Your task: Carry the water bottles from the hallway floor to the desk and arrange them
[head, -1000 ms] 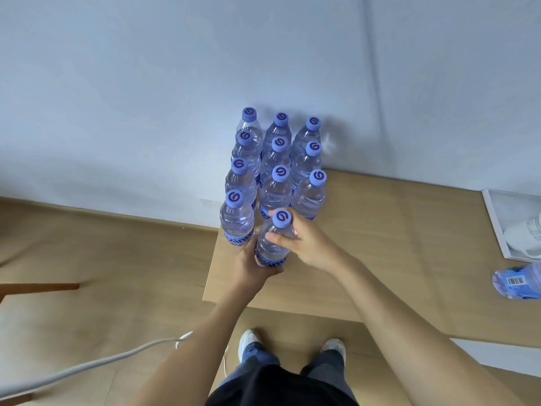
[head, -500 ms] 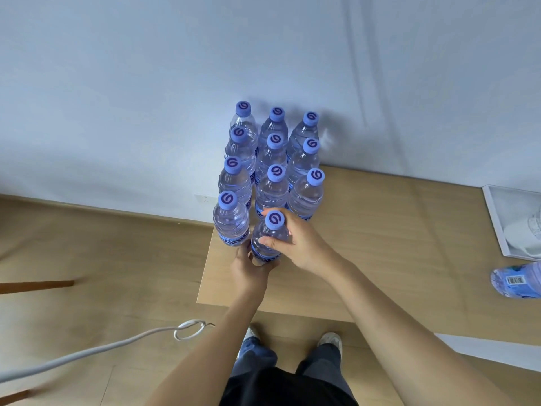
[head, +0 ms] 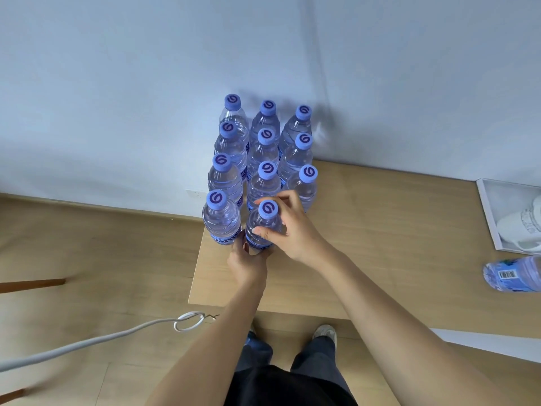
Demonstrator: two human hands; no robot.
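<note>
The counter (head: 395,244) stands against a wall, and on its left corner a block of bottles (head: 265,148) stands upright in three columns running back to the wall, caps up. The arranging step looks to be in hand: the front bottle (head: 263,227) of the middle column stands on the counter just beside its left neighbour. The right hand (head: 288,230) curls round its shoulder and neck, thumb on the near side; the left hand (head: 246,262) grips its base from below. One more bottle (head: 515,276) lies on its side at the counter's right edge, well apart. Next, I judge, the hands should let go gently and fetch that one for the right column's open front spot
</note>
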